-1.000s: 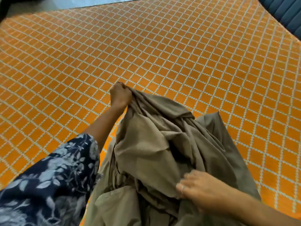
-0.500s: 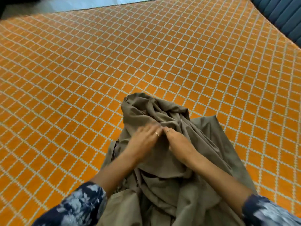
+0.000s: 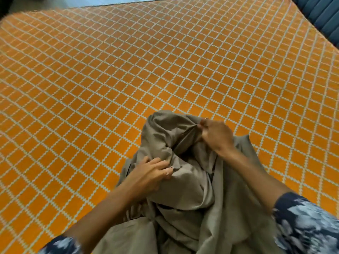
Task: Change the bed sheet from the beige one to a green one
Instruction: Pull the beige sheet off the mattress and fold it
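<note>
Head view: since half a second ago the hands, then together mid-bundle, have parted; the right hand [image 3: 216, 134] now pinches a fold at the far top, the left hand [image 3: 148, 173] grips cloth nearer. The beige sheet [image 3: 187, 189] lies bunched under both on the orange mattress [image 3: 128, 70]. Judged light, limp, non-slippery; best taken by gathered folds.

We are looking at an orange mattress [image 3: 128, 79] crossed by a white diamond grid, a dark blue ribbed surface [image 3: 324, 13] (top right corner), and pale floor [image 3: 110, 0] showing beyond.
</note>
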